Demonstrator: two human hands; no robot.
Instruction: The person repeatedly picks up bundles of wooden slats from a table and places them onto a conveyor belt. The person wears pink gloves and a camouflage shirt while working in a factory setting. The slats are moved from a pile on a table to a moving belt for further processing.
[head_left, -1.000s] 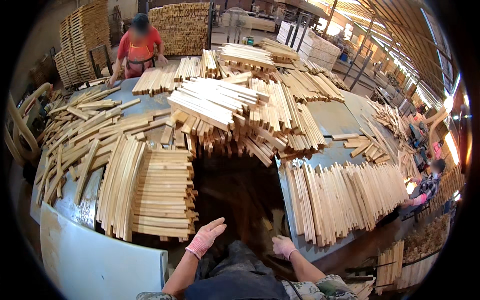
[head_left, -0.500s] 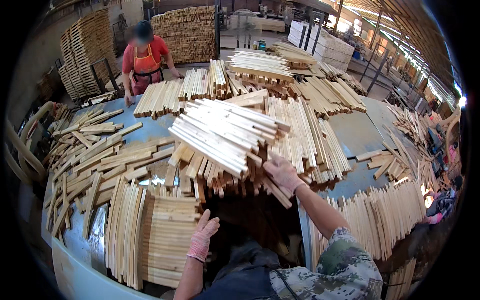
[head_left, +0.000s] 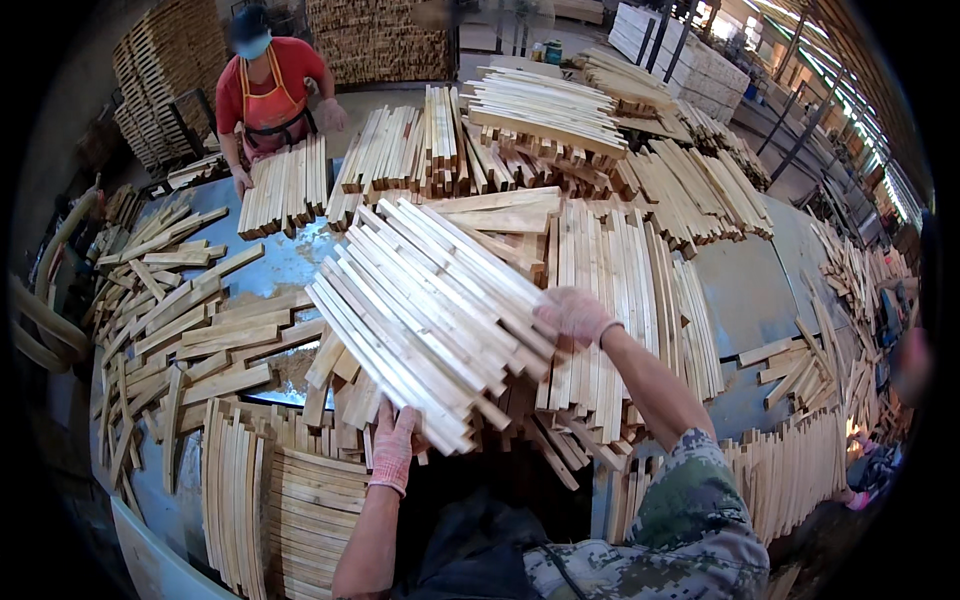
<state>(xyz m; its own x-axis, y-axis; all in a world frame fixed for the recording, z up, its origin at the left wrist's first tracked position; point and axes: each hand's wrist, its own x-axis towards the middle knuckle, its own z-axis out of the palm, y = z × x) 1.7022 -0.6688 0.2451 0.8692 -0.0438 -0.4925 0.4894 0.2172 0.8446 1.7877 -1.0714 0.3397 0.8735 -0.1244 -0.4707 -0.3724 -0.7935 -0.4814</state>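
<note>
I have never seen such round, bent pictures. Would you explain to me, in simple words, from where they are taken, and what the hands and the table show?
There is no machine arm here: the left hand and right hand are a person's own, in pinkish gloves. The view comes from a wide fisheye camera on that person's head, looking down, so straight edges bend.

The hands are at two edges of a layer of pale wooden sticks; whether they bear its weight, I cannot tell. On the grey-blue table lie more stacked sticks and, at left, a jumble of loose pieces. Across it, a co-worker in red stands.
</note>
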